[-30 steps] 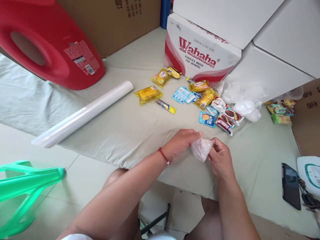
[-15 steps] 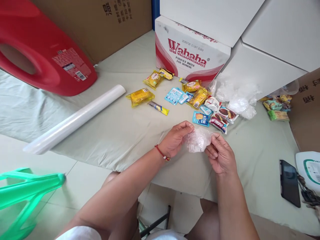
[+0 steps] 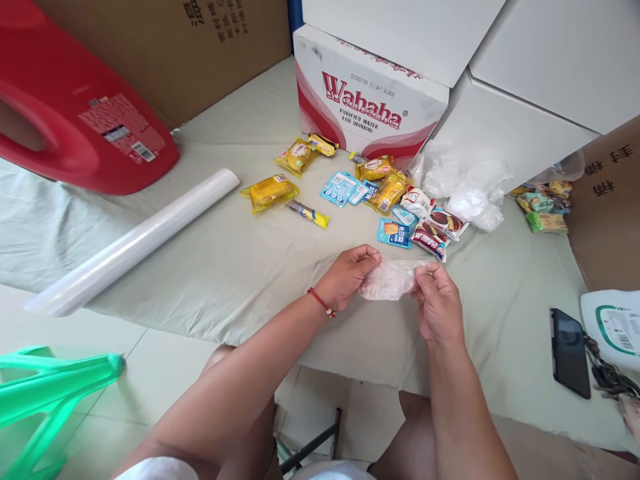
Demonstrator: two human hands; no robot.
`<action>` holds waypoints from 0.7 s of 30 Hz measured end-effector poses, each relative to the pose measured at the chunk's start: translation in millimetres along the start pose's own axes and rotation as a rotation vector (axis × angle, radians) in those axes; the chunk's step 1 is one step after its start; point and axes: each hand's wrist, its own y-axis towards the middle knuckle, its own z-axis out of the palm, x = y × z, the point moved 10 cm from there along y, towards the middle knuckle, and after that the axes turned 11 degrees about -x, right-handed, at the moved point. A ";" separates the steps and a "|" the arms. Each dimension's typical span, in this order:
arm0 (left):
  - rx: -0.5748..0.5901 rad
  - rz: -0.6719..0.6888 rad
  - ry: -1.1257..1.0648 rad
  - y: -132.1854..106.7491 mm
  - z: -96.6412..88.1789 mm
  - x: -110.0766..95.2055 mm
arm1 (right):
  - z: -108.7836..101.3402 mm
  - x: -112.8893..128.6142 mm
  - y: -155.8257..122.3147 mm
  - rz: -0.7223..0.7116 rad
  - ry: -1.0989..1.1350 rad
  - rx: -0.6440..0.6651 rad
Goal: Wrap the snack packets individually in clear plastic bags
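A crumpled clear plastic bag (image 3: 387,281) is stretched between my two hands above the cloth-covered surface. My left hand (image 3: 350,275), with a red cord bracelet at the wrist, pinches its left edge. On the opposite side my right hand (image 3: 440,297) grips the bag between thumb and fingers. Just beyond the hands lie a blue snack packet (image 3: 394,233), a dark red wrapped cake (image 3: 430,239) and a white packet (image 3: 417,202). Yellow wrapped cakes (image 3: 270,193) and a narrow blue-and-yellow stick packet (image 3: 309,214) are farther left.
A roll of clear film (image 3: 135,243) lies at the left beside a large red jug (image 3: 95,127). A white-and-red carton (image 3: 370,100) stands behind the snacks. More crumpled clear plastic (image 3: 465,180) is at the right, with a phone (image 3: 570,352) near the edge. A green stool (image 3: 60,380) stands lower left.
My hands have drawn the bag's top edge straighter, and the bag hangs flatter and wider between them. The whole view has shifted slightly, moving the scene left.
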 end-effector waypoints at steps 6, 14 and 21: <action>0.099 -0.170 -0.038 -11.6 9.9 7.6 | -19.9 8.9 11.3 -0.079 0.173 -0.169; 0.068 0.031 0.046 1.6 -1.0 -7.8 | -27.4 6.3 11.3 -0.089 0.001 -0.225; -0.012 0.114 0.008 3.9 -11.4 -24.0 | -26.2 6.9 14.1 -0.086 -0.044 -0.185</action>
